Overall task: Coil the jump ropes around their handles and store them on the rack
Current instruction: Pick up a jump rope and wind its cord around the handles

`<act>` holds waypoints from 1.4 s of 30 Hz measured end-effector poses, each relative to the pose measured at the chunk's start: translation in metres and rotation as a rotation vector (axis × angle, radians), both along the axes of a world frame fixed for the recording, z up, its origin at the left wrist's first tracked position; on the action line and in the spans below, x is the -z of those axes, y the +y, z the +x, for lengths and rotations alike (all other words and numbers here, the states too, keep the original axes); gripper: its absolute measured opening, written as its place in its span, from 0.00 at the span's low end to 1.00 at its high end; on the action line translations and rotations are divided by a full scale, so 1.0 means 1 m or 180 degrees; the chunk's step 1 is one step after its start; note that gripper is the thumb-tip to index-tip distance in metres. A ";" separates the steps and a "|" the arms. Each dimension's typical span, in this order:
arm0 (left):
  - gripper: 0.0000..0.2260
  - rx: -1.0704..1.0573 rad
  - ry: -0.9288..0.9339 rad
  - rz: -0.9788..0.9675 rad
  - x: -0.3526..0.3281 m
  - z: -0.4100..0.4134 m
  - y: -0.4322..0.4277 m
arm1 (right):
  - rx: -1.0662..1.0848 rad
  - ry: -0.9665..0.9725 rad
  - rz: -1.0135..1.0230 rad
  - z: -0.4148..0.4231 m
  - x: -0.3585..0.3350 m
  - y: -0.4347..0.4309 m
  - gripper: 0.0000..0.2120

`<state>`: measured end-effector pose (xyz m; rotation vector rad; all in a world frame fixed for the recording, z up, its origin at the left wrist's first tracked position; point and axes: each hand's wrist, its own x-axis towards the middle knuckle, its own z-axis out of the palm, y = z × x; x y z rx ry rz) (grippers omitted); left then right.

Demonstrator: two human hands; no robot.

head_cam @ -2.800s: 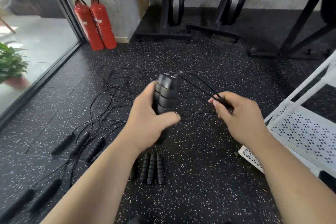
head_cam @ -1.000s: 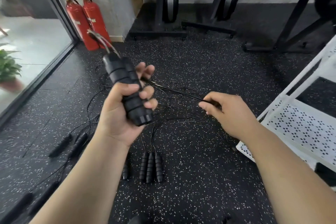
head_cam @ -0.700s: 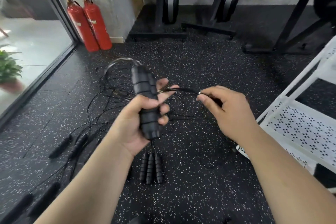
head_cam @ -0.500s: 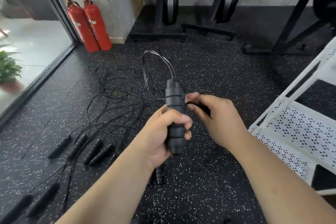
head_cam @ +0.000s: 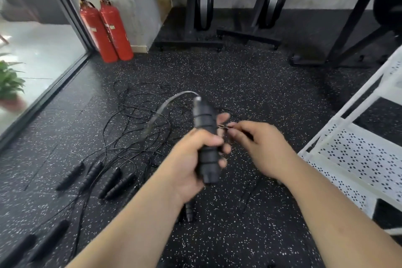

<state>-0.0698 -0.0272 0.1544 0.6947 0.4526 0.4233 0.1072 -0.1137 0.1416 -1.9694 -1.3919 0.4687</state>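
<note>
At frame centre the left hand [head_cam: 193,156] grips one rope's black handles [head_cam: 205,137] while the right hand [head_cam: 263,148] pinches its cable [head_cam: 159,112], the coiling apparently unfinished; other jump ropes [head_cam: 91,173] lie tangled at left, with none visible yet on the white rack [head_cam: 359,159] at right.

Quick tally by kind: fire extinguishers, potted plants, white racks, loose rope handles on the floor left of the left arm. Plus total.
Fire extinguishers: 2
Potted plants: 1
White racks: 1
Loose handles left of the left arm: 6
Total: 10
</note>
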 end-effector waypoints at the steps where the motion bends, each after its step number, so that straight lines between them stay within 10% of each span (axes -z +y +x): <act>1: 0.27 0.0032 0.0062 0.0052 0.002 0.005 -0.007 | -0.0062 -0.0042 -0.0018 -0.004 0.002 0.002 0.08; 9: 0.34 -0.0911 -0.0206 -0.0208 -0.004 -0.024 0.046 | -0.0327 0.0184 -0.0876 0.023 -0.010 -0.016 0.12; 18: 0.28 0.0115 0.0322 0.0116 0.005 0.005 -0.008 | -0.0252 0.0046 -0.0295 0.000 0.007 0.000 0.10; 25: 0.31 -0.1048 0.0128 -0.0281 0.001 -0.020 0.047 | -0.0282 0.0238 -0.0822 0.020 -0.013 -0.021 0.11; 33: 0.29 -0.0040 0.0360 -0.0353 -0.004 0.001 -0.013 | -0.0198 0.0243 -0.0554 0.001 -0.012 -0.015 0.08; 42: 0.29 -0.0785 0.0103 -0.0483 -0.013 -0.023 0.033 | -0.0215 0.0327 -0.0941 0.017 -0.033 -0.039 0.08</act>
